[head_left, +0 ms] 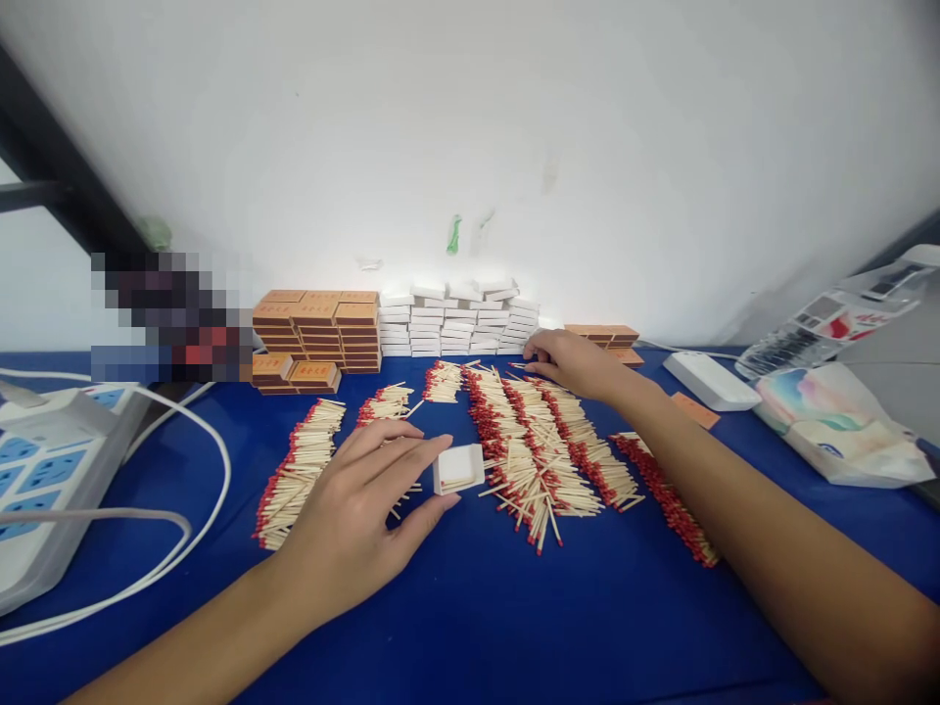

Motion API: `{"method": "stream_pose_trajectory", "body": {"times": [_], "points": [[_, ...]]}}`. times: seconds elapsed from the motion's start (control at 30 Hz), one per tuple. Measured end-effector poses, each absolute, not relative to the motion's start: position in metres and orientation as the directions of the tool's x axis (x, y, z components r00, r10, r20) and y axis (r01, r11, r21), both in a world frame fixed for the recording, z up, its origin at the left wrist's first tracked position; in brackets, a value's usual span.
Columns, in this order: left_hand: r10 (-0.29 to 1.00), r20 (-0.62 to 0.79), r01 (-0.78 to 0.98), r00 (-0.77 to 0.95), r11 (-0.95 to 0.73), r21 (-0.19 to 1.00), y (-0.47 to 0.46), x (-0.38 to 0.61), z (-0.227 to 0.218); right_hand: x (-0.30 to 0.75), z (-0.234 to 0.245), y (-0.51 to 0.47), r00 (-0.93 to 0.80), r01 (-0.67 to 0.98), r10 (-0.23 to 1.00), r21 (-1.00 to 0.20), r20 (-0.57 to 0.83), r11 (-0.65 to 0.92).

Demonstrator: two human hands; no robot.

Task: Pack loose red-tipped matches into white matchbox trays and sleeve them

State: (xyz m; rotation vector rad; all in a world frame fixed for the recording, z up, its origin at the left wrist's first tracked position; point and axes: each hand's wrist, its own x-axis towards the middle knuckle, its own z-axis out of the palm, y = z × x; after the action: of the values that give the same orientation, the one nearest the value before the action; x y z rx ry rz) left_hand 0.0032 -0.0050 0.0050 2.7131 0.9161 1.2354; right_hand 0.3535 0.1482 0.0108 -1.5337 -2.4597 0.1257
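Note:
My left hand point(367, 490) grips a small white matchbox tray point(461, 468) between thumb and fingers; a few matches lie in the tray. At the far end of the match rows is my right hand point(562, 359), its fingers curled down by some red-tipped matches point(520, 367). What lies between those fingertips is hidden. Long rows of red-headed matches point(533, 431) cover the middle of the blue tabletop point(470, 627). Another row of matches point(305, 475) lies left of my left hand, and one more point(672, 504) is partly behind my right forearm.
Stacked white trays point(455, 323) stand against the wall, with orange-brown matchboxes point(315, 328) on their left and more matchboxes point(602, 336) on their right. A power strip point(51, 480) with white cables occupies the left. On the right are a white device point(711, 381) and a tissue pack point(841, 426).

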Motion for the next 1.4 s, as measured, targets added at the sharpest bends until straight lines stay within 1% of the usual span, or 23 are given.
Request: {"method": "stream_pose_trajectory", "body": {"times": [0.07, 0.17, 0.3, 0.43, 0.5, 0.57, 0.63, 0.7, 0.77, 0.83, 1.03, 1.1, 1.17, 1.23, 1.3, 1.33, 1.4], "points": [[0.52, 0.68, 0.501, 0.517, -0.828, 0.253, -0.005, 0.003, 0.005, 0.354, 0.01, 0.149, -0.447, 0.856, 0.878, -0.204, 0.172, 0.476], [0.53, 0.673, 0.508, 0.517, -0.822, 0.257, -0.004, 0.002, 0.005, 0.353, 0.009, 0.15, -0.464, 0.85, 0.874, -0.206, 0.141, 0.485], [0.541, 0.671, 0.516, 0.506, -0.814, 0.268, -0.005, 0.002, 0.005, 0.353, 0.007, 0.15, -0.428, 0.877, 0.898, -0.196, 0.1, 0.44], [0.545, 0.681, 0.534, 0.49, -0.805, 0.26, -0.005, 0.002, 0.006, 0.349, 0.014, 0.142, -0.387, 0.892, 0.917, -0.21, 0.103, 0.4], [0.555, 0.696, 0.562, 0.455, -0.786, 0.259, -0.004, 0.001, 0.007, 0.34, 0.023, 0.132, -0.379, 0.885, 0.916, -0.235, 0.133, 0.401], [0.575, 0.706, 0.59, 0.415, -0.76, 0.272, -0.004, 0.0, 0.007, 0.323, 0.036, 0.116, -0.407, 0.859, 0.893, -0.25, 0.194, 0.446], [0.594, 0.707, 0.604, 0.384, -0.74, 0.294, -0.003, 0.0, 0.007, 0.301, 0.049, 0.093, -0.467, 0.806, 0.838, -0.253, 0.281, 0.534], [0.604, 0.708, 0.61, 0.366, -0.73, 0.308, -0.003, 0.0, 0.008, 0.277, 0.058, 0.069, -0.545, 0.721, 0.753, -0.253, 0.368, 0.645], [0.597, 0.714, 0.607, 0.365, -0.734, 0.304, -0.004, 0.0, 0.009, 0.257, 0.063, 0.047, -0.609, 0.653, 0.675, -0.219, 0.417, 0.725], [0.579, 0.725, 0.601, 0.372, -0.746, 0.287, -0.004, 0.002, 0.009, 0.244, 0.063, 0.031, -0.652, 0.622, 0.623, -0.166, 0.432, 0.765], [0.53, 0.766, 0.588, 0.365, -0.769, 0.252, -0.006, 0.003, 0.008, 0.231, 0.05, 0.014, -0.728, 0.599, 0.525, 0.037, 0.441, 0.8], [0.531, 0.765, 0.582, 0.366, -0.771, 0.257, -0.006, 0.003, 0.007, 0.23, 0.049, 0.013, -0.743, 0.578, 0.505, 0.038, 0.44, 0.815], [0.541, 0.756, 0.583, 0.368, -0.768, 0.266, -0.005, 0.003, 0.006, 0.233, 0.052, 0.017, -0.735, 0.561, 0.517, -0.035, 0.437, 0.827], [0.553, 0.745, 0.589, 0.373, -0.761, 0.271, -0.005, 0.003, 0.006, 0.243, 0.058, 0.026, -0.679, 0.587, 0.575, -0.133, 0.457, 0.799], [0.558, 0.739, 0.59, 0.379, -0.76, 0.271, -0.004, 0.003, 0.007, 0.261, 0.063, 0.041, -0.568, 0.67, 0.674, -0.209, 0.473, 0.712], [0.557, 0.739, 0.588, 0.38, -0.762, 0.271, -0.004, 0.003, 0.007, 0.272, 0.063, 0.051, -0.496, 0.729, 0.732, -0.234, 0.468, 0.644], [0.55, 0.742, 0.575, 0.384, -0.771, 0.273, -0.005, 0.003, 0.007, 0.296, 0.06, 0.073, -0.362, 0.83, 0.835, -0.265, 0.414, 0.491]]}}
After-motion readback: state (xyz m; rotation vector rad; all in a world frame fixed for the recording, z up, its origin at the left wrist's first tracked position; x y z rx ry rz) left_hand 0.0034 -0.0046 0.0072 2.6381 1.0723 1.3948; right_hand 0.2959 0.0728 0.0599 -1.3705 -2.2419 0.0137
